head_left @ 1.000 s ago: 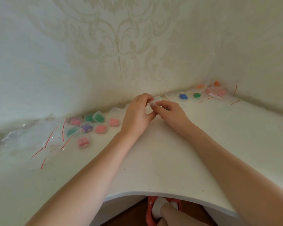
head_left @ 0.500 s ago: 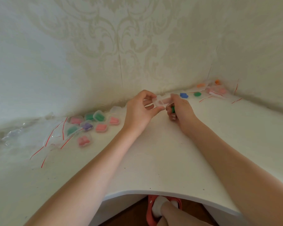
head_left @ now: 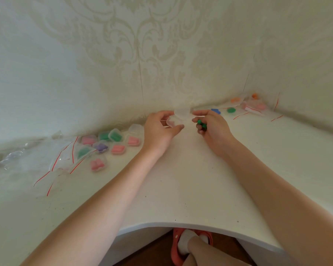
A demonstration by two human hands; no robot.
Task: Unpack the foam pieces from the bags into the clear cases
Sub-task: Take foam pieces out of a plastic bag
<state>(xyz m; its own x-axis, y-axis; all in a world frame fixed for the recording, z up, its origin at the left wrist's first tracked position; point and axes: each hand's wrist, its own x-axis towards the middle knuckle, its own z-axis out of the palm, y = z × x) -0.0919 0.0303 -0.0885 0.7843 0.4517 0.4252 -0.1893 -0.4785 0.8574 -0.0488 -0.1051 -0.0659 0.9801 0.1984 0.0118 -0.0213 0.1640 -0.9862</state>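
Our left hand [head_left: 161, 127] pinches the open clear case [head_left: 176, 120] by its near rim; our right hand [head_left: 212, 127] curls around the green foam pieces [head_left: 201, 123], just right of the case, seemingly lid-up; right is nearer.

No text, label, brand or number can be read anywhere. The patterned wallpaper carries only ornament.
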